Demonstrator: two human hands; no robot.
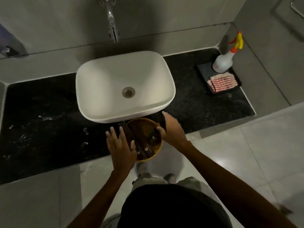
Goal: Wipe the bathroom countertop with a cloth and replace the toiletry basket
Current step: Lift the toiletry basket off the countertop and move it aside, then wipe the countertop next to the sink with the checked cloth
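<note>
A round woven toiletry basket [152, 156] sits at the front edge of the black countertop [41, 112], just in front of the white basin [125, 86]. It holds several dark brown toiletry packets [144, 142]. My left hand [120, 145] grips the basket's left side, fingers over a dark packet. My right hand [171, 129] holds the right rim, thumb inside, with another dark packet under the fingers. A folded red-and-white striped cloth [222, 82] lies on a dark tray [204, 69] at the right of the counter.
A white spray bottle [222, 62] with a yellow and red trigger stands on the tray's far end. A chrome tap [113, 30] juts from the wall above the basin. Water drops [44, 118] glint on the left counter. Pale floor tiles and my feet lie below.
</note>
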